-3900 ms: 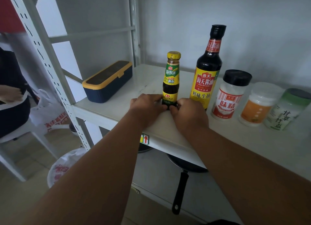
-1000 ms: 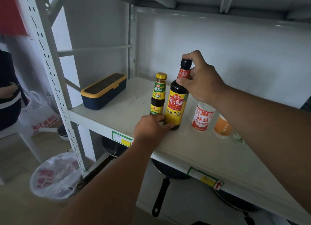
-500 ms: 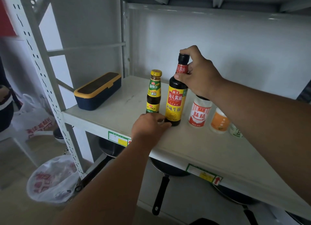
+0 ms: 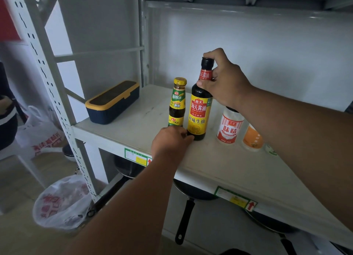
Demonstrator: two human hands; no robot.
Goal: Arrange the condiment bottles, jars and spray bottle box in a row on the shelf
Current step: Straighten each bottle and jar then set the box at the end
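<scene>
tall soy sauce bottle [image 4: 198,113] label reads 海天酱油 and 鲜味生抽, the white jar [image 4: 229,128] next to it says 味精, and the shelf [image 4: 219,170] edge sticker has a red up arrow.

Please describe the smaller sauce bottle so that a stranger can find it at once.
On the white shelf, find the tall dark soy sauce bottle. The small sauce bottle stands upright just left of it. Only it has a yellow cap and a green and yellow label.

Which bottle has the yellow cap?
The short bottle with the green and yellow label, left of the tall soy sauce bottle, whose cap is black.
</scene>
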